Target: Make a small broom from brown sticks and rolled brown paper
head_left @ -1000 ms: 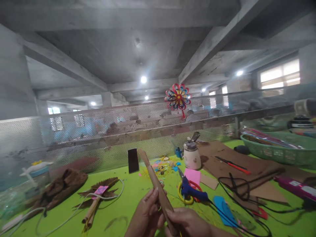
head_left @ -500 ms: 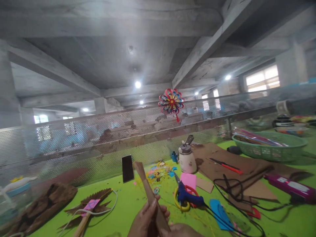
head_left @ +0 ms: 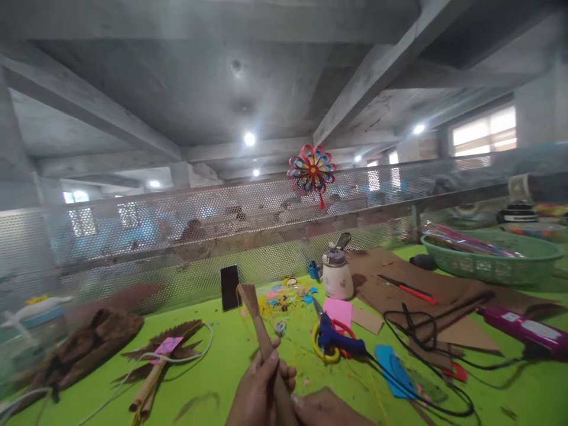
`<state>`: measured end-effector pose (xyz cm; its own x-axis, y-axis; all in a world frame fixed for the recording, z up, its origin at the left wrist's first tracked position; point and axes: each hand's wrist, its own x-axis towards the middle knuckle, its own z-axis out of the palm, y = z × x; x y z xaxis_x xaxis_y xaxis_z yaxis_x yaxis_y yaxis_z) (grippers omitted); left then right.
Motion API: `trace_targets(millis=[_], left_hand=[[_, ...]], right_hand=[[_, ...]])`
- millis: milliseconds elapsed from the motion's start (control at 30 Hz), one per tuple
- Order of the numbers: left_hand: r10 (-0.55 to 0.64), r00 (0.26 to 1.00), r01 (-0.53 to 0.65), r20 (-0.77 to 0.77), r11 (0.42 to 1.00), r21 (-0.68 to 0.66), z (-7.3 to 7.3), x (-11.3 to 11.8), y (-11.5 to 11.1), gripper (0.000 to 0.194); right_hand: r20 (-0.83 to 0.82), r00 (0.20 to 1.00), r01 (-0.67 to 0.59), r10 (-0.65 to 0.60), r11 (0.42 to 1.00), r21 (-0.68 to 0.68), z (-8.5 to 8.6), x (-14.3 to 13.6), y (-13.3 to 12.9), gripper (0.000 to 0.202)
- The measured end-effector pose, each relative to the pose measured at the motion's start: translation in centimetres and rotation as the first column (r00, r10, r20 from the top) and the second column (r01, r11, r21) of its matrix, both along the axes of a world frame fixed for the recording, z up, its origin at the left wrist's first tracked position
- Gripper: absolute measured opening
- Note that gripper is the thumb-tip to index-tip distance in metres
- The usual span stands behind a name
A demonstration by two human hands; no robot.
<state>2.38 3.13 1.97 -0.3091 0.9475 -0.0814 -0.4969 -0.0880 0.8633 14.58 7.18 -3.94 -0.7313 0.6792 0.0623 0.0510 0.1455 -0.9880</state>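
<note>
A long brown rolled paper stick (head_left: 261, 331) with a flared, fringed top stands tilted at the lower middle. My left hand (head_left: 260, 384) is wrapped round its lower part, thumb on top. My right hand (head_left: 326, 408) closes on the stick's lower end at the bottom edge, thumb against it. Right of the hands lie scissors (head_left: 328, 355) with yellow and red handles and a blue glue gun (head_left: 344, 343). Beyond the stick, yellow, blue and pink paper scraps (head_left: 284, 299) are scattered. A brown paper leaf piece with a pink patch (head_left: 166, 349) lies at left.
A dark phone (head_left: 229, 288) leans at the mesh panel (head_left: 199, 236). A white bottle (head_left: 337, 279), brown paper (head_left: 386, 266), a cutter (head_left: 412, 291), a green basket (head_left: 492, 266), a purple tool (head_left: 523, 331) and black cables lie right. Crumpled brown material (head_left: 95, 349) sits left.
The view has tilted down slightly, showing more of the leaf piece's stems. Both hands still hold the stick; my right hand shows more at the bottom edge.
</note>
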Motion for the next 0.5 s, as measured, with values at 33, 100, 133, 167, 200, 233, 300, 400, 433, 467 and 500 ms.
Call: trace_targets(millis=[33, 100, 133, 167, 200, 233, 300, 400, 433, 467, 500], left_hand=[[-0.008, 1.0, 0.008, 0.002, 1.0, -0.014, 0.1, 0.2, -0.1, 0.035], [-0.037, 0.999, 0.037, -0.003, 0.998, -0.057, 0.3, 0.7, -0.4, 0.03], [-0.053, 0.999, 0.052, -0.003, 0.996, -0.069, 0.5, 0.9, -0.5, 0.027], [-0.07, 0.997, 0.07, -0.009, 0.995, -0.073, 0.6, 1.1, -0.7, 0.025], [-0.088, 0.996, 0.087, -0.009, 0.993, -0.077, 0.7, 1.3, -0.9, 0.024], [-0.101, 0.995, 0.1, -0.006, 0.991, -0.09, 0.9, 1.5, -1.0, 0.023], [-0.123, 0.992, 0.122, -0.004, 0.987, -0.105, 1.1, 1.7, -1.2, 0.023], [-0.136, 0.99, 0.13, -0.045, 0.985, -0.117, 1.1, 2.0, -1.3, 0.025], [-0.139, 0.988, 0.131, -0.067, 0.985, -0.11, 1.0, 2.1, -1.3, 0.026], [-0.143, 0.985, 0.133, -0.096, 0.986, -0.099, 0.9, 2.2, -1.3, 0.026], [-0.143, 0.981, 0.133, -0.131, 0.988, -0.082, 0.7, 2.3, -1.2, 0.027]], right_hand=[[-0.006, 1.0, 0.007, -0.006, 0.999, 0.032, 0.2, 0.1, -0.4, 0.056], [-0.011, 1.0, 0.0, 0.0, 0.999, 0.052, 0.6, 0.5, -1.4, 0.054], [0.002, 1.0, 0.005, -0.005, 0.999, 0.048, 0.8, 0.8, -1.9, 0.053], [0.017, 1.0, 0.02, -0.021, 0.998, 0.055, 0.9, 1.1, -2.3, 0.051], [0.022, 0.999, 0.034, -0.035, 0.996, 0.082, 1.1, 1.4, -2.6, 0.048], [0.021, 0.998, 0.053, -0.056, 0.989, 0.135, 1.3, 1.6, -2.8, 0.044], [0.025, 0.996, 0.077, -0.087, 0.956, 0.284, 1.6, 2.0, -2.9, 0.037], [0.073, 0.99, 0.084, -0.119, 0.925, 0.372, 1.8, 2.3, -2.7, 0.028], [0.086, 0.986, 0.1, -0.143, 0.917, 0.386, 1.8, 2.3, -2.6, 0.026], [0.094, 0.981, 0.121, -0.172, 0.908, 0.402, 1.8, 2.4, -2.6, 0.025], [0.097, 0.975, 0.143, -0.202, 0.895, 0.422, 1.8, 2.5, -2.7, 0.025]])
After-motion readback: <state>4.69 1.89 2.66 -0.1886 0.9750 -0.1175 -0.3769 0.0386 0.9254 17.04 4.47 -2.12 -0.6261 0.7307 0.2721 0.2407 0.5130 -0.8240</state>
